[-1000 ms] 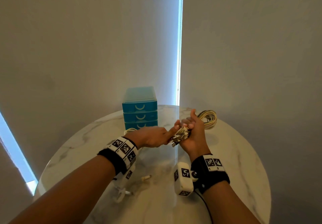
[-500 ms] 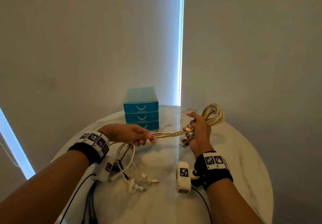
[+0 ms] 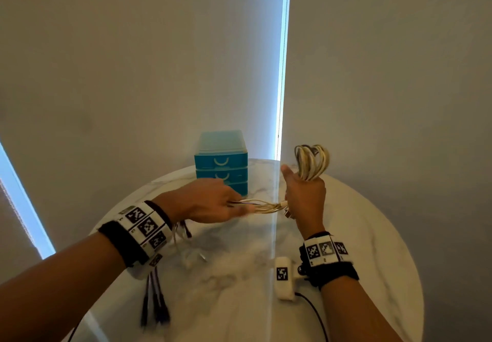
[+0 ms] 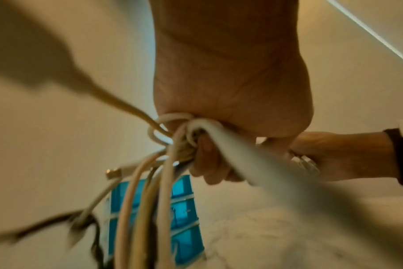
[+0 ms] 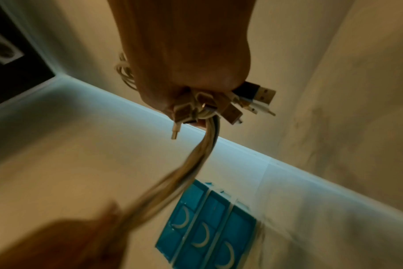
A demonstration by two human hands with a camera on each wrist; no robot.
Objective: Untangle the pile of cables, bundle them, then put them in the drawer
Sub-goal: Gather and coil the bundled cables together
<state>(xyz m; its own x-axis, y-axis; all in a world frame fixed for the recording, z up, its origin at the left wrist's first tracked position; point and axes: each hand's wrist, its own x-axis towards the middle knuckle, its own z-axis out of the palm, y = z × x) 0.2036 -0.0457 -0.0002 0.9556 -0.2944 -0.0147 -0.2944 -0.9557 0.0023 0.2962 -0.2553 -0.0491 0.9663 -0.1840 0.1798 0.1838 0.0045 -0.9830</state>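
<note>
Setting: plain indoor room, likely a home or small office corner; cannot tell which. Evidence: round marble-pattern worktop (image 3: pixel 372 235) at lower centre, small blue three-drawer desktop organiser (image 3: pixel 221 166) at its far edge. Drawn grey roller blinds (image 3: pixel 133 62) fill the upper frame, daylight showing through the gaps.

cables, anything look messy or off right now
Somewhat. The right hand grips the looped cables, but their plugs splay out unevenly below the fist. Loose tails hang tangled from the left hand. The drawer unit is shut.
</note>
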